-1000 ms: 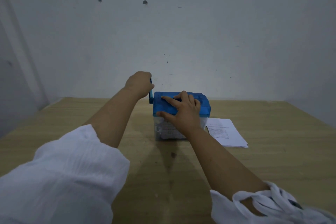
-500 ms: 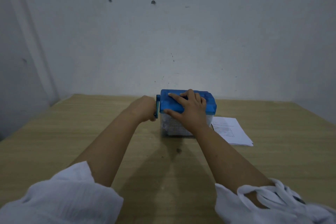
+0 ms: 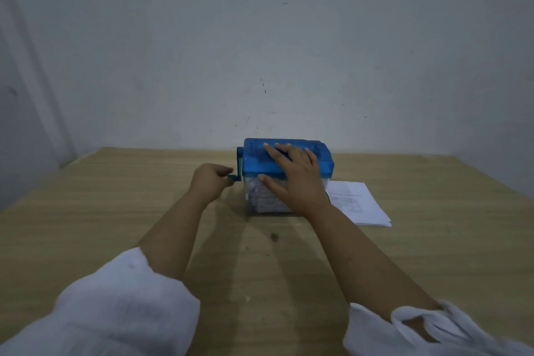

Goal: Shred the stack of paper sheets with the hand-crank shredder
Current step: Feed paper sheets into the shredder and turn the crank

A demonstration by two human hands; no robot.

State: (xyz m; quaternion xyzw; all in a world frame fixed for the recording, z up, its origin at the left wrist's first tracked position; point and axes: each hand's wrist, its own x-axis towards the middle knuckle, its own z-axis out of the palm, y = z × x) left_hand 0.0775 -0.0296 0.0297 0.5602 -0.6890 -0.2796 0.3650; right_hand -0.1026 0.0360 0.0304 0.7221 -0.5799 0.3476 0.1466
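Pale wood-grain tabletop (image 3: 115, 211) set against a scuffed grey wall (image 3: 289, 52), seen from your head camera. One hand-crank shredder (image 3: 254, 159) stands toward the far edge, at centre: a blue lid on a clear bin (image 3: 252, 202) through which white shreds show.

Your right hand (image 3: 297, 179) lies flat on the lid. Its fingers are straight and spread and the thumb reaches over the front edge, pressing the unit down rather than gripping it. Your left hand (image 3: 209, 182) is curled round the knob of the single crank (image 3: 239, 165) on the shredder's left side, and the crank arm points downward.

One stack of paper sheets (image 3: 361, 205) lies flat just beside the shredder on its right, partly behind your right wrist. Whether it touches the bin cannot be told, and the sheets are too thin to count. Your right hand hides the feed slot, so any sheet in it is not visible.

Handling, as a judgement: the shredder looks like light plastic that may skid or tip under cranking, so hold it down from above, as shown. Turn the crank by its knob only. The sheets are thin, limp and likely to slide on one another, so lift a few by a free corner rather than taking the whole stack.

Count: two hands, one shredder, one crank, one stack.
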